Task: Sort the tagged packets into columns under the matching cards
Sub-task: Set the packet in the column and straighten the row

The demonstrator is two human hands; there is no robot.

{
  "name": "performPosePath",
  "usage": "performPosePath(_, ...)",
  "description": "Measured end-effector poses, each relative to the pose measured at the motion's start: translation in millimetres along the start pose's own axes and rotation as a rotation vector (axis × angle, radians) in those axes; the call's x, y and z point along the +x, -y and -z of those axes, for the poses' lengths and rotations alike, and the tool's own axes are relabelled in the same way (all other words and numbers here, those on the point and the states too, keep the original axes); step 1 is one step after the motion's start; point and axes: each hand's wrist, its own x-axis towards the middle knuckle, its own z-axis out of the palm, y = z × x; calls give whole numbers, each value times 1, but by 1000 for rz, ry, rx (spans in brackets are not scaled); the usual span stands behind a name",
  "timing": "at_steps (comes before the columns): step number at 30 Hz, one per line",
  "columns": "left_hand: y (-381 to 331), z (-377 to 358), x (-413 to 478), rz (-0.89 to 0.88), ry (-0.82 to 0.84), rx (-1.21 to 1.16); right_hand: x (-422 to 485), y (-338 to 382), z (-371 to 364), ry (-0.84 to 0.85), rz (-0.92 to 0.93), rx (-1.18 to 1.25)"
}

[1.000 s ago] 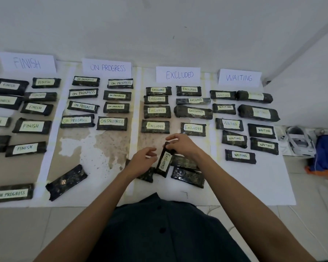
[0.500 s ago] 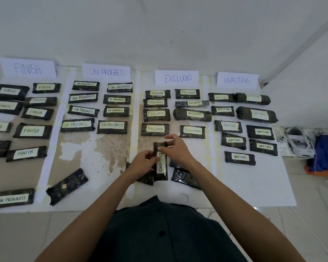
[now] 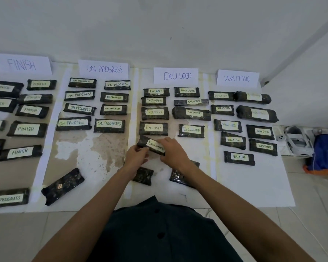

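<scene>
Dark buttoned shirt at the bottom edge, with both bare forearms reaching out over the floor. Loose packets lie nearest: an ON PROGRESS packet (image 3: 8,198) far left, a diagonal packet (image 3: 62,186) with no tag showing, and two more partly hidden under the forearms (tags not readable).

Left hand (image 3: 136,156) and right hand (image 3: 173,152) meet on one EXCLUDED-tagged packet (image 3: 153,145). The left hand pinches its near-left edge; the right hand's fingers curl over its right end. Its long axis is slanted, the left end pointing away toward the wall and the right end toward the person, tag facing up. It sits at the foot of the left EXCLUDED column, just below the fourth packet (image 3: 153,128). Whether it rests on the paper I cannot tell.

Surface: white paper sheets (image 3: 254,186) laid on pale floor tiles, brown-stained and patchy in the middle. Beyond, dark packets lie crosswise in paired columns under four cards against the wall: FINISH card (image 3: 22,64), ON PROGRESS card (image 3: 103,69), EXCLUDED card (image 3: 176,75), WAITING card (image 3: 237,78). Plain white wall behind. A white device (image 3: 297,142) and a blue bundle (image 3: 325,154) lie at right, off the paper.
</scene>
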Motion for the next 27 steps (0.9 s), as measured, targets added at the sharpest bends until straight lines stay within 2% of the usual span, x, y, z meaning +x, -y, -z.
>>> performPosePath(2, 1, 3, 4, -100, -121, 196, 14, -6, -1, 6, 15, -83)
performPosePath(4, 4, 8, 6, -286, -156, 461, 26, -13, -3, 33, 35, -126)
performPosePath(7, 13, 15, 11, -586, -119, 965, 35, -19, -6, 69, 60, -118)
performPosePath(10, 17, 15, 10, -629, -44, 1229, 33, -24, -3, 92, 92, -89)
performPosePath(14, 17, 16, 2, -666, -56, 1264, 7, -32, 16, 39, -9, -62)
performPosePath(18, 18, 14, -10, -717, -45, 1191, -36, -53, 17, 237, -169, -310)
performPosePath(21, 18, 8, -17, -752, 23, 1130, -55, -69, 10, 277, -190, -222)
performPosePath(25, 15, -5, -25, -809, 159, 1038, -58, -73, 14, 222, -106, -141)
performPosePath(27, 10, -12, -27, -794, 210, 999, -58, -77, 18, 167, -172, 20)
